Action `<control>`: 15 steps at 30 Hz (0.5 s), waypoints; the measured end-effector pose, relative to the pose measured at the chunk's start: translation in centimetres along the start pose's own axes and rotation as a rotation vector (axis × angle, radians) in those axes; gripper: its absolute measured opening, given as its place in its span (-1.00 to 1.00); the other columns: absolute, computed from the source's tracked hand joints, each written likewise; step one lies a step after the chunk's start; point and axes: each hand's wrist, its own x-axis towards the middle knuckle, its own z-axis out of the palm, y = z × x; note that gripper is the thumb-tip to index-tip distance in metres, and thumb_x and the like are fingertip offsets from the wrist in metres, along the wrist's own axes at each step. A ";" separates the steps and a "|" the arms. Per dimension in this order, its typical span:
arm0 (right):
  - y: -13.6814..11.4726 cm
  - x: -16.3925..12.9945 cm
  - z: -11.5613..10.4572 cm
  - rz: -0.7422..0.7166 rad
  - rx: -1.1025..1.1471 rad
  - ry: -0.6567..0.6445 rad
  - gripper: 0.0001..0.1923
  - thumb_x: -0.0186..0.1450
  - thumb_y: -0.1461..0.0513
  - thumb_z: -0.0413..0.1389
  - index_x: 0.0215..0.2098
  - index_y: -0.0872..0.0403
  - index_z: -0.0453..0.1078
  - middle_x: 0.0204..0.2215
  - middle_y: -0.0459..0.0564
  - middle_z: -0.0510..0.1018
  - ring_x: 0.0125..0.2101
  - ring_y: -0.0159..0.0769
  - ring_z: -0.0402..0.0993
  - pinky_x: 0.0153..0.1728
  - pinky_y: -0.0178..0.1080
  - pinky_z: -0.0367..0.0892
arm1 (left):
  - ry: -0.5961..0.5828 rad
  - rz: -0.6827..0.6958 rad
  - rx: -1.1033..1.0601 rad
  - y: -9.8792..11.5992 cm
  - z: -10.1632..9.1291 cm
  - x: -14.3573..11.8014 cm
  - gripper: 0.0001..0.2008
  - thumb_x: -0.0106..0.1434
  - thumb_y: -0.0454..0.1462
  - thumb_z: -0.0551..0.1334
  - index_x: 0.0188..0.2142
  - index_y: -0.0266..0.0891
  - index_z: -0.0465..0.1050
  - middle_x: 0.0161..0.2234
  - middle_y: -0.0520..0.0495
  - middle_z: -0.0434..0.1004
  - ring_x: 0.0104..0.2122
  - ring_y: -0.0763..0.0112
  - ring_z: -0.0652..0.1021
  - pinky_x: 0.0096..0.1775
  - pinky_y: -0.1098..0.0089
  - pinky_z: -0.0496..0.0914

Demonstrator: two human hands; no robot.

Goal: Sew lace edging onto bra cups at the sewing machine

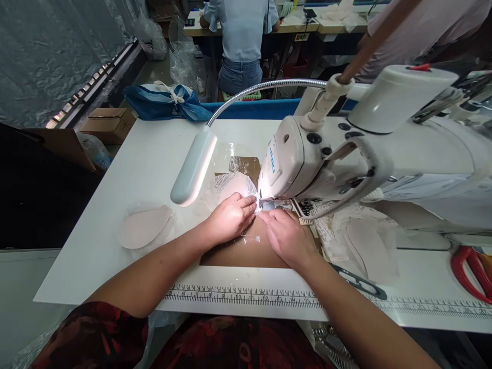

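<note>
My left hand and my right hand lie side by side on the table, fingertips meeting at the needle area of a white sewing machine. Both press down on a pale pink lace-edged fabric piece that runs under the machine head. The fingers are flat on the cloth rather than curled around it. A brown cardboard sheet lies beneath the hands. The needle itself is hidden behind the fingertips and the glare of the lamp.
A gooseneck lamp hangs over the left of the work. A loose pink cup piece lies to the left, lace pieces to the right. Red-handled scissors sit at far right, a ruler strip along the front edge. A seated person works behind.
</note>
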 end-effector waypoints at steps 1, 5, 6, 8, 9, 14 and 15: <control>0.0 0.1 0.0 0.007 -0.002 -0.002 -0.61 0.29 0.38 -0.06 -0.04 0.06 0.50 -0.34 -0.02 0.59 -0.34 -0.27 0.39 -0.34 -0.26 0.21 | 0.004 -0.011 0.004 -0.2 0.0 0.1 -0.66 0.41 -0.25 0.01 -0.03 -0.37 0.48 -0.04 -0.25 0.52 -0.25 0.27 0.45 -0.19 0.24 0.42; 0.0 0.0 0.1 0.014 -0.001 0.011 -0.61 0.30 0.36 -0.06 -0.03 0.04 0.50 -0.31 -0.02 0.59 -0.34 -0.28 0.40 -0.39 -0.28 0.20 | 0.013 -0.045 0.042 -0.7 -0.1 0.5 -0.67 0.38 -0.24 0.04 -0.08 -0.36 0.51 -0.08 -0.23 0.54 -0.18 0.19 0.44 -0.12 0.18 0.39; 0.1 -0.1 0.1 0.010 0.005 0.013 -0.61 0.30 0.36 -0.05 -0.03 0.04 0.50 -0.30 -0.02 0.60 -0.34 -0.28 0.40 -0.38 -0.29 0.21 | 0.014 -0.052 0.050 -0.9 -0.2 0.5 -0.68 0.37 -0.24 0.04 -0.09 -0.35 0.51 -0.06 -0.22 0.53 -0.13 0.15 0.43 -0.09 0.16 0.38; 0.3 -0.2 0.1 0.008 0.022 0.013 -0.62 0.31 0.35 -0.05 -0.02 0.03 0.50 -0.29 -0.02 0.60 -0.33 -0.29 0.41 -0.37 -0.30 0.22 | 0.013 -0.075 0.066 -1.1 -0.3 0.4 -0.68 0.35 -0.24 0.06 -0.05 -0.33 0.49 0.00 -0.22 0.50 -0.03 0.08 0.40 -0.03 0.10 0.35; 0.3 -0.2 0.1 0.009 0.031 0.016 -0.62 0.32 0.34 -0.05 -0.01 0.03 0.49 -0.29 -0.02 0.60 -0.33 -0.30 0.42 -0.36 -0.30 0.23 | 0.016 -0.095 0.076 -1.2 -0.3 0.3 -0.67 0.34 -0.24 0.06 -0.02 -0.31 0.47 0.04 -0.21 0.47 0.01 0.04 0.38 -0.01 0.07 0.33; 0.4 0.0 -0.1 0.005 0.085 0.012 -0.64 0.33 0.32 -0.05 -0.01 0.05 0.48 -0.30 -0.01 0.59 -0.38 -0.31 0.43 -0.37 -0.30 0.25 | 0.039 -0.197 0.130 -1.7 -0.6 0.1 -0.64 0.35 -0.19 0.07 0.05 -0.26 0.42 0.10 -0.23 0.40 0.11 -0.05 0.32 0.05 -0.01 0.28; 0.3 0.0 -0.1 0.008 0.093 0.004 -0.64 0.33 0.32 -0.05 -0.01 0.05 0.48 -0.30 0.00 0.59 -0.39 -0.31 0.43 -0.38 -0.29 0.26 | 0.040 -0.216 0.136 -1.9 -0.6 0.1 -0.64 0.35 -0.18 0.07 0.06 -0.26 0.41 0.11 -0.24 0.38 0.12 -0.05 0.31 0.05 -0.01 0.27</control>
